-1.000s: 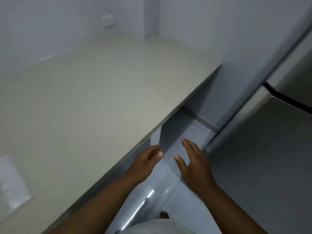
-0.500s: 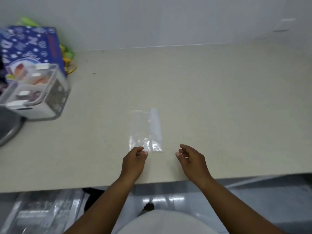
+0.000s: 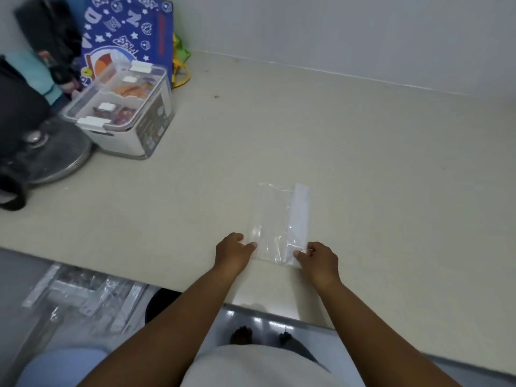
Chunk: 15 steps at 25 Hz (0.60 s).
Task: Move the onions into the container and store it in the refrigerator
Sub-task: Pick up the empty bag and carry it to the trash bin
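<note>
Left hand (image 3: 233,251): resting on the counter (image 3: 363,152), fingers curled, thumb tip touching the near left corner of the clear plastic bag (image 3: 280,224); whether its grip has closed on the film I cannot tell.
Right hand (image 3: 321,258): at the bag's near right corner, fingertips pinched together on the edge of the plastic.
Clear plastic bag: lying flat near the counter's front edge, lengthways away from the person, a white strip down its right side.
Container (image 3: 122,110): clear lidded box with white clips, far left on the counter, well apart from both hands; orange and dark pieces show through the lid, too blurred to name.
Behind the container: a blue printed bag (image 3: 128,32) upright against the wall.
Left edge: a round metal lid (image 3: 47,152) just beside the container.
</note>
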Each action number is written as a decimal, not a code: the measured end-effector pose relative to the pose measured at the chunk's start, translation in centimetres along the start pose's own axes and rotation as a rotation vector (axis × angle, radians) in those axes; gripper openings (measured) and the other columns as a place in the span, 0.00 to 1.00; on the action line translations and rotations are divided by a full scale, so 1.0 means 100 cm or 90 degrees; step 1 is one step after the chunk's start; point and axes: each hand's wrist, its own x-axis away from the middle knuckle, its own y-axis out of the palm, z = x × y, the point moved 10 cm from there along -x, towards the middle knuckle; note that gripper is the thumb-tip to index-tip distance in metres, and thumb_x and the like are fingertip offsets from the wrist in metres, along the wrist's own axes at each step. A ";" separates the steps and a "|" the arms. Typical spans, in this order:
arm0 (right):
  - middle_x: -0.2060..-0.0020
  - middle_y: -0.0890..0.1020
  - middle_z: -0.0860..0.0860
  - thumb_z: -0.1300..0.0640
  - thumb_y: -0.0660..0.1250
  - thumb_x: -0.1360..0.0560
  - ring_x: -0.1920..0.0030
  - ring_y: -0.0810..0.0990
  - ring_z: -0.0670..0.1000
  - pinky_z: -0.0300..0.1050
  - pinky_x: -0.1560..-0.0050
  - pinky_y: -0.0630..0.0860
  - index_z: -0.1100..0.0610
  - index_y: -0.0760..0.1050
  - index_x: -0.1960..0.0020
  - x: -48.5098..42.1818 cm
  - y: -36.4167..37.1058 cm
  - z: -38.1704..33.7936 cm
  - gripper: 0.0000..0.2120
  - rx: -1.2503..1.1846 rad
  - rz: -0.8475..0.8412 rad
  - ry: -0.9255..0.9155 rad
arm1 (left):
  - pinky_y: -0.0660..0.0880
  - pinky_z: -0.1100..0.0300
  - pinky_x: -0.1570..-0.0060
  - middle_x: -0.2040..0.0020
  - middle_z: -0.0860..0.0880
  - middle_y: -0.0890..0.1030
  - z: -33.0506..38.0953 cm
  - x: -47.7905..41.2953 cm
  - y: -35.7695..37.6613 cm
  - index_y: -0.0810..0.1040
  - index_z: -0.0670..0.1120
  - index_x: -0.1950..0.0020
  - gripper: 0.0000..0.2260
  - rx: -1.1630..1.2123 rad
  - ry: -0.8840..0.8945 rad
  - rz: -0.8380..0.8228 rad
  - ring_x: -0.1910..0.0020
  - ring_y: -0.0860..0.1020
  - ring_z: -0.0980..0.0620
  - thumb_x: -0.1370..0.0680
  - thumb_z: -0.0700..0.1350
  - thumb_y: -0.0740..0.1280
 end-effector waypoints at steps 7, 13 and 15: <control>0.64 0.79 0.50 0.57 0.69 0.29 0.63 0.78 0.51 0.46 0.60 0.77 0.57 0.75 0.56 0.040 0.048 -0.044 0.05 0.043 -0.177 -0.181 | 0.82 0.55 0.59 0.56 0.46 0.83 -0.072 0.069 -0.039 0.81 0.45 0.58 0.02 0.208 -0.119 0.099 0.62 0.80 0.51 0.28 0.39 0.71; 0.66 0.80 0.39 0.57 0.68 0.26 0.62 0.78 0.35 0.25 0.62 0.72 0.46 0.76 0.49 0.124 0.132 -0.070 0.09 0.079 -0.387 -0.406 | 0.76 0.70 0.69 0.56 0.47 0.82 -0.175 0.182 -0.047 0.77 0.43 0.52 0.02 0.339 -0.205 0.270 0.61 0.82 0.50 0.23 0.41 0.66; 0.70 0.77 0.38 0.57 0.68 0.26 0.64 0.77 0.32 0.23 0.62 0.69 0.47 0.76 0.49 0.155 0.159 -0.064 0.08 0.111 -0.435 -0.456 | 0.82 0.60 0.60 0.53 0.45 0.82 -0.217 0.215 -0.042 0.78 0.47 0.49 0.04 0.377 -0.248 0.334 0.57 0.83 0.47 0.23 0.42 0.66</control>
